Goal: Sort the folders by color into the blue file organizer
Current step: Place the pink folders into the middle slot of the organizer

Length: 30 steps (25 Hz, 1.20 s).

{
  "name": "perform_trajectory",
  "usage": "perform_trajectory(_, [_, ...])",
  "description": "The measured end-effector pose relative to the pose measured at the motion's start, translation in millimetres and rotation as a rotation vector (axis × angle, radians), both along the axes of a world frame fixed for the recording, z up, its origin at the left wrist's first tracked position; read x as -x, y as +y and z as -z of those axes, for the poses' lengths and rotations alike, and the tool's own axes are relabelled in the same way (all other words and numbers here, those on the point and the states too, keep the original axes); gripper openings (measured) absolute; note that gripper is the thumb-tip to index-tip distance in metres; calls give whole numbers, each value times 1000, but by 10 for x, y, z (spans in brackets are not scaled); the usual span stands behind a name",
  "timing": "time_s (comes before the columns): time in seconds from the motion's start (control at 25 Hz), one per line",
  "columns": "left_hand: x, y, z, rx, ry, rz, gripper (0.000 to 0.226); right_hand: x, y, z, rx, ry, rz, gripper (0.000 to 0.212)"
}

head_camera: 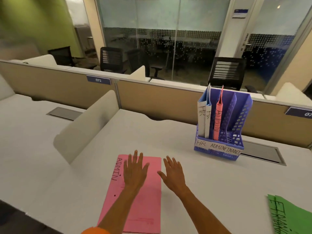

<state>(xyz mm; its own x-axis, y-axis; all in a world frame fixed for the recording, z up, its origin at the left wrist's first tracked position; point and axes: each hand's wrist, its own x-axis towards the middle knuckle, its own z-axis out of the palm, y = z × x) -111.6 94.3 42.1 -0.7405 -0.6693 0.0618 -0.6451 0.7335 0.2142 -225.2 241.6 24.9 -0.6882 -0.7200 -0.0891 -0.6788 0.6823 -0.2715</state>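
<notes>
Closest to us is the pink folder (135, 196) marked ADMIN, lying flat on the white desk (211, 183) right in front, spine side to the left. We've got our left hand (135, 173) spread flat on top of it, fingers splayed, nothing gripped, which looks like pinning it so it doesn't skate around on the smooth surface. Our right hand (172, 173) is open too, hovering or resting just off the folder's right edge, thumb near that edge. Our guess is it's lining up to get under the open side and lift, since that's the easiest edge to catch.

Off to the right and further back stands the blue file organizer (236, 146), labelled HR, ADMIN and FINANCE along the front. The HR slot on the left already holds two blue folders (204, 115), upright. Another pink one (218, 119) stands in the middle ADMIN slot, so that's where this one should go too. The FINANCE slot on the right looks empty.

Down at the bottom right corner are the green folders (290, 217) marked FINANCE, well apart from our hands, still on the desk waiting for their turn.
</notes>
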Motion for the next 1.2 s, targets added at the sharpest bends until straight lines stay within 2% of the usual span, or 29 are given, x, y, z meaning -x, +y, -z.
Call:
perform_trajectory(0.08, [-269,-213,75,-42,-27,-69,71,-206,-211,77,-25,-31,-46,75])
perform_trajectory(0.28, [-769,-491,214,-166,-48,-191,61,-535,-454,162,-52,-113,-151,79])
perform_trajectory(0.4, [-918,-548,352,-299,-40,-240,58,-606,-443,249,-74,-171,-162,69])
perform_trajectory(0.6, [-999,-568,489,-542,114,-400,59,-629,-334,420,-146,-286,-178,66])
perform_trajectory(0.8, [-956,-759,595,-716,160,-562,67,-601,-326,399,-155,-321,-173,67])
perform_trajectory(0.96, [-1003,-913,723,-884,224,-466,57,-559,-317,387,-155,-350,-168,67])
perform_trajectory(1.08, [-974,-885,686,-1021,300,-393,85,-529,-318,332,-147,-343,-171,63])
perform_trajectory(1.2, [-919,-701,382,-1153,439,-329,82,-446,-267,275,-19,-343,-72,59])
